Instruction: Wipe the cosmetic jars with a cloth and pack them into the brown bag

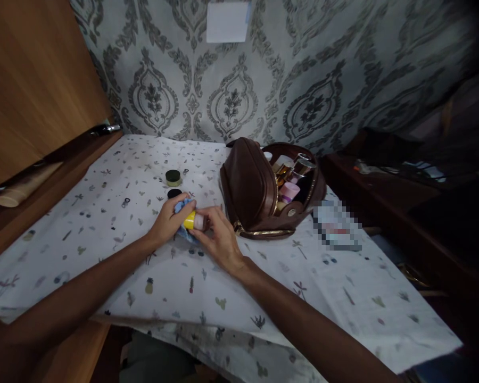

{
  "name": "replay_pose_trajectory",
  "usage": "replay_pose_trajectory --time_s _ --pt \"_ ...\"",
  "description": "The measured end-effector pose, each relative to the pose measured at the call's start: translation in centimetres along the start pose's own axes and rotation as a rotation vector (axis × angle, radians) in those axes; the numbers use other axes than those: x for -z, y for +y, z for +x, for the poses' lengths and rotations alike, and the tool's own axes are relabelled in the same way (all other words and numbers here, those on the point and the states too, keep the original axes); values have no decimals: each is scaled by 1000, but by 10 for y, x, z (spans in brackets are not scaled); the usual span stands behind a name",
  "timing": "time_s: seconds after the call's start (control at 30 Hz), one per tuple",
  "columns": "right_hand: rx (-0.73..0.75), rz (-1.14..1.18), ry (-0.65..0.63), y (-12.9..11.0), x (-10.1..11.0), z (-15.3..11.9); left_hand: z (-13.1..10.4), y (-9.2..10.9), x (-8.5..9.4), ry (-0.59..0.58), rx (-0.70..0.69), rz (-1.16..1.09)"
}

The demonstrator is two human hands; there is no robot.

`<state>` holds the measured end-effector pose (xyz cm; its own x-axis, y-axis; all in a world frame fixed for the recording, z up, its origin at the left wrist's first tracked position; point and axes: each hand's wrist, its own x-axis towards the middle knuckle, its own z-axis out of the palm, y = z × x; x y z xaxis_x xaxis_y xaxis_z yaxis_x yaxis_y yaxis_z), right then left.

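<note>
Over the middle of the table, my two hands meet around a small yellow container with a pale end [191, 219]. My left hand [171, 217] is closed on a blue cloth [184, 204], which wraps the container's left side. With its fingers round the pale end, my right hand [220, 234] grips the container from the right. Just beyond my left hand lies a black round lid or jar [174, 193], partly hidden by the fingers. A small round dark green tin [173, 177] sits a little farther back.
To the right of my hands, an unzipped brown cosmetics bag [249, 183] holds several bottles and jars. A blurred-out item [337, 226] lies beside it. White patterned cloth [143, 287] covers the table. A beige tube [26, 183] rests on the wooden ledge at left.
</note>
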<state>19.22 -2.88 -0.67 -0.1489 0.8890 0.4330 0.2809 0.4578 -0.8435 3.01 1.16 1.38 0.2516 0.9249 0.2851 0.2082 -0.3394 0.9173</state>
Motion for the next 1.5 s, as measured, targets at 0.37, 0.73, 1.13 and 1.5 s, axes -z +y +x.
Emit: replay_pose_trajectory --time_s 0.37,0.73,1.13,1.5 --pt "-319 446 78 1 -4 8 -1 1 -1 -61 38 -153" --pt "-711 933 -127 -4 -1 14 -1 -2 0 -145 49 -213" --pt "-569 868 -133 2 -6 8 -4 1 3 -11 -44 -27" --pt "-561 962 -278 3 -2 8 -1 -6 -2 99 134 -289"
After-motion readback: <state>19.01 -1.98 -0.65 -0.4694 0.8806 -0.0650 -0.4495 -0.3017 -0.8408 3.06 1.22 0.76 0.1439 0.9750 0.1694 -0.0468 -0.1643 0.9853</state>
